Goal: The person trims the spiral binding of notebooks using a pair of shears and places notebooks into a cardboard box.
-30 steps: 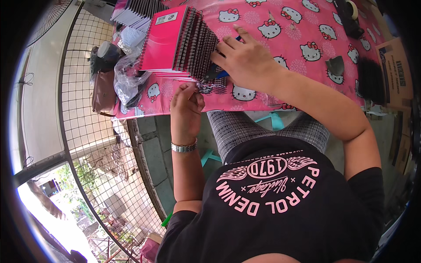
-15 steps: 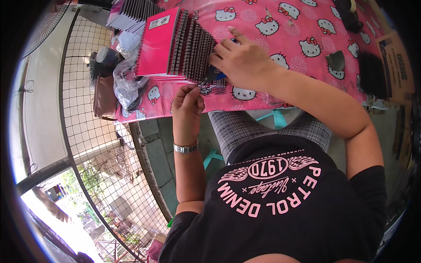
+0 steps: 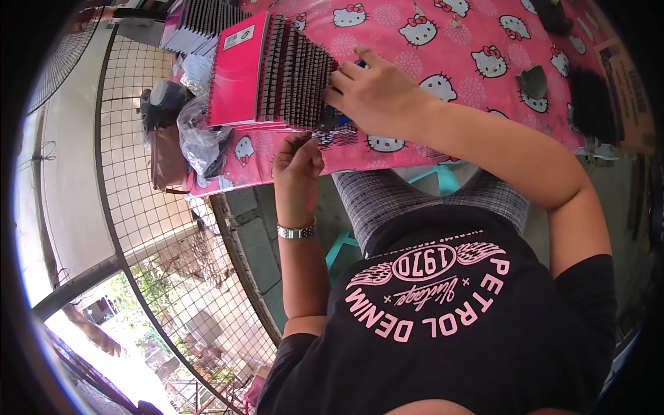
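A stack of pink spiral notebooks (image 3: 238, 76) is being supported by the tabletop (image 3: 463, 83), left of centre and close to its near edge, with the dark spirals being turned to the right. At the stack's near right corner, blue-handled pliers (image 3: 337, 123) are being gripped by the right hand (image 3: 370, 95), its fingers being wrapped about the handles and the tip being pointed to the left. Just nearer, below that tip, the left hand (image 3: 299, 162) is being held with its fingers curled inward; whether they are being pressed together or are pinching something cannot be told. A silver watch (image 3: 296, 230) is being worn on the left wrist. Left of the stack, a clear bag (image 3: 200, 138) is being set beside a brown pouch (image 3: 168, 158). A second stack (image 3: 207, 24) is being kept on the far left. On the far right, a dark green piece (image 3: 532, 83) is being left on the pink cover, and a black bundle (image 3: 593, 104) is being flanked by a carton (image 3: 626, 93).
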### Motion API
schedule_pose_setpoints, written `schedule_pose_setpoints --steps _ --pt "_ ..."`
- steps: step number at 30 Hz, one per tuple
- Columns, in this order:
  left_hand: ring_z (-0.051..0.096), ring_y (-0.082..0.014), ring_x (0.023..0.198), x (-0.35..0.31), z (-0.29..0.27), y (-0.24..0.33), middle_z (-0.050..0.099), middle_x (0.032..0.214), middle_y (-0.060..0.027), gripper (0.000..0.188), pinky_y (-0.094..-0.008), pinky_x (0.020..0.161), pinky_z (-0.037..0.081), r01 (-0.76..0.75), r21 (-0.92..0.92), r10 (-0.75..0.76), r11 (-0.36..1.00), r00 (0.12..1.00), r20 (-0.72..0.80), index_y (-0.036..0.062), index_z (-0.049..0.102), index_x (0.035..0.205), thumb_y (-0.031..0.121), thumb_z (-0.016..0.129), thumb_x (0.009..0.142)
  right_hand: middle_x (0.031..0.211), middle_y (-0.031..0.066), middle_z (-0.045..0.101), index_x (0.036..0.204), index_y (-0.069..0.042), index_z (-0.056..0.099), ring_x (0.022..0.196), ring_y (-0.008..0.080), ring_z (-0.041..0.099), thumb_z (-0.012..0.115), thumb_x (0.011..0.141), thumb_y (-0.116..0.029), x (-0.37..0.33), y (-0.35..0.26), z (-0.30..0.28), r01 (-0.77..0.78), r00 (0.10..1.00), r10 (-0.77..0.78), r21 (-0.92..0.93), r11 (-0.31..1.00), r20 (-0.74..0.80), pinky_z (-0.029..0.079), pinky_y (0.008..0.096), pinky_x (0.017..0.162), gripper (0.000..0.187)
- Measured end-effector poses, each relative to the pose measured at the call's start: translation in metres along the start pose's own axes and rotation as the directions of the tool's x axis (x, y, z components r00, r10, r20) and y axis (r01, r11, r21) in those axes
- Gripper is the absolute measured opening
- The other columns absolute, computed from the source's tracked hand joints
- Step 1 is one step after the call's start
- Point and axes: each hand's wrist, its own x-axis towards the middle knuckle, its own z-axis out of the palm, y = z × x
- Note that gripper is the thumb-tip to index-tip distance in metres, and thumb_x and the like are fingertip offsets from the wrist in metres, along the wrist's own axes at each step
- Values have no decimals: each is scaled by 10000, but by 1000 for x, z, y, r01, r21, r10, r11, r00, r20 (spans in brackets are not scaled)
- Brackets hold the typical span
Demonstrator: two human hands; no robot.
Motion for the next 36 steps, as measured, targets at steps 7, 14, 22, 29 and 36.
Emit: schedule_pose_setpoints --steps 7,14,22,29,36 --pt "512 -68 637 5 -8 -6 587 793 -10 132 -206 550 387 -22 17 22 1000 1000 16 37 580 994 -24 633 890 805 39 645 869 -105 639 838 209 656 634 787 -155 0 -1 -4 -171 935 140 69 983 326 500 353 831 97" --pt "571 -98 664 6 -1 -9 623 827 -38 181 -212 563 444 16 -96 -17 995 1000 -11 66 558 1014 -45 620 885 811 37 644 891 -102 648 866 206 654 624 796 -155 -12 9 9 -16 996 17 5 1000 -90 499 368 828 111" --pt "583 -105 657 10 -11 -17 646 850 -54 174 -223 571 467 -17 -33 17 999 1000 -7 66 556 1007 -39 630 889 830 35 636 885 -106 653 879 208 645 600 817 -157 -9 1 3 -209 928 144 158 965 345 491 376 840 101" --pt "585 -108 670 7 -2 -18 639 846 -50 175 -236 596 481 7 -68 -12 998 998 -66 65 556 1022 -17 642 893 838 33 638 861 -111 649 864 211 640 598 816 -148 -20 3 14 -46 999 46 36 998 -6 487 375 864 77" --pt "583 -114 680 9 -14 -25 629 839 -34 215 -239 606 481 -44 25 44 999 999 -2 79 552 1058 -17 642 888 855 13 640 862 -112 656 878 199 634 576 830 -143 -17 0 8 -255 897 163 180 950 410 468 411 955 91"
